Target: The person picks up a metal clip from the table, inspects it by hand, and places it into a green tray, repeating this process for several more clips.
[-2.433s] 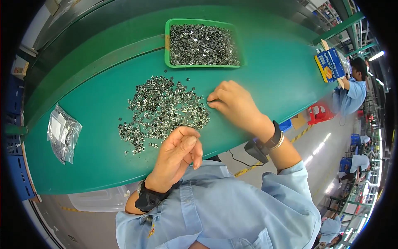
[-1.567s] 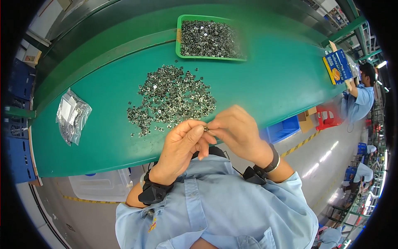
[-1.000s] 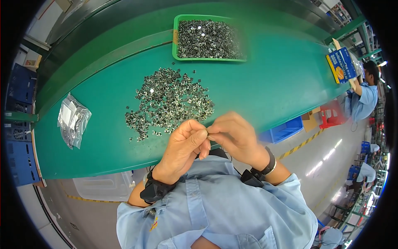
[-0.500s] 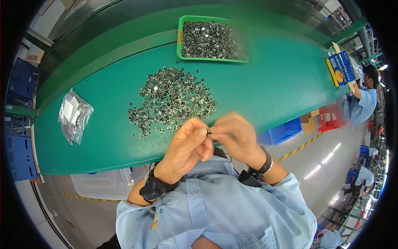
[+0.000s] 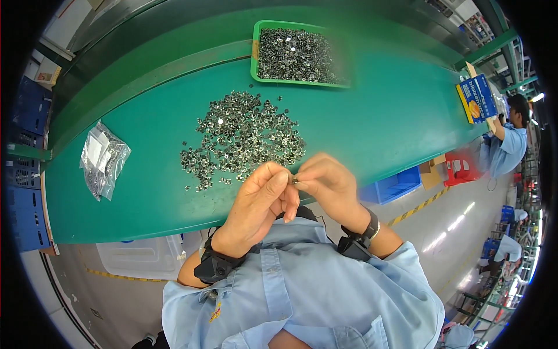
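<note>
Just past the near edge of the table, my two hands meet at the fingertips. My right hand (image 5: 331, 189) is closed in a pinch on a small dark metal piece (image 5: 295, 180), which shows at its thumb and fingertip. My left hand (image 5: 256, 203) is also closed, thumb pressed against the forefinger right beside that piece; whatever lies between them is hidden. Beyond the hands, a loose pile of small shiny metal pieces (image 5: 244, 136) spreads over the green tabletop (image 5: 395, 125). The held piece is too small to make out in detail.
A green tray (image 5: 254, 64) full of similar pieces stands at the back. A clear plastic bag (image 5: 104, 163) lies at the left. A blue and yellow box (image 5: 476, 98) sits at the far right near a co-worker (image 5: 507, 139). A blue bin (image 5: 395, 185) is below the table's edge.
My fingertips have shifted slightly, and the small piece now shows more at the right hand's fingertips. Both hands stay together in nearly the same place. The pile looks unchanged.
</note>
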{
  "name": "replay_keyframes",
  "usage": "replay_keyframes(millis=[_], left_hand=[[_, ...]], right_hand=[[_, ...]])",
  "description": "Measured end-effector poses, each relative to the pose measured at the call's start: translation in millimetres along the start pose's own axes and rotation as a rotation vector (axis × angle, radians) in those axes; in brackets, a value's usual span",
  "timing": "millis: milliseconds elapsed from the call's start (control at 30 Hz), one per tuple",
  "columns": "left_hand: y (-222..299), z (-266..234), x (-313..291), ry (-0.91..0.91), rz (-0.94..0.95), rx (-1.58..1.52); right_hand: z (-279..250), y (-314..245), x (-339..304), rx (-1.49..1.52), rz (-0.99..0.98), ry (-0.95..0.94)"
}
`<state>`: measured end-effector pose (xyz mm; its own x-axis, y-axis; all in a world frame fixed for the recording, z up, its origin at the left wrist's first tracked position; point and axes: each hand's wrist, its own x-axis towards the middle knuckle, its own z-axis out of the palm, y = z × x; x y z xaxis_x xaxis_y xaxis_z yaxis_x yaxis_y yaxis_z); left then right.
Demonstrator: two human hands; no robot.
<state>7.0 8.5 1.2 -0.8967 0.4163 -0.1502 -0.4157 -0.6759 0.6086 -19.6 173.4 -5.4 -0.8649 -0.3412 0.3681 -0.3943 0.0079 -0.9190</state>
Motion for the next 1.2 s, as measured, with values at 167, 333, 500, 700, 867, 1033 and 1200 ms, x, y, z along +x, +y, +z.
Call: replay_keyframes(millis=[167,333,500,700,867,1033,1200], left_hand=[[2.9,1.0,-0.3,-0.005,0.001,0.029],[7.7,-1.1,-0.3,0.115,0.006,0.103],[6.7,-9.0,-0.3,0.073,0.004,0.051],[9.0,-18.5,2.0,0.004,-0.035,-0.044],[10.9,-17.6,2.9,-0.003,-0.049,-0.026],[9.8,-15.2,2.8,0.019,-0.056,-0.002],[8.2,-14.6,1.6,0.019,-0.045,0.009]], right_hand=[[0.9,-2.2,1.3,0.255,0.151,0.031],[-26.1,-8.2,45.4,0.168,0.265,0.084],[-66.6,9.1,123.0,-0.19,0.233,0.159],[-68.0,34.2,108.8,-0.521,0.119,-0.057],[-53.2,29.3,85.6,-0.784,0.029,-0.325],[-46.4,28.5,80.1,-0.803,-0.001,-0.272],[-40.4,6.7,70.8,-0.519,0.148,-0.156]])
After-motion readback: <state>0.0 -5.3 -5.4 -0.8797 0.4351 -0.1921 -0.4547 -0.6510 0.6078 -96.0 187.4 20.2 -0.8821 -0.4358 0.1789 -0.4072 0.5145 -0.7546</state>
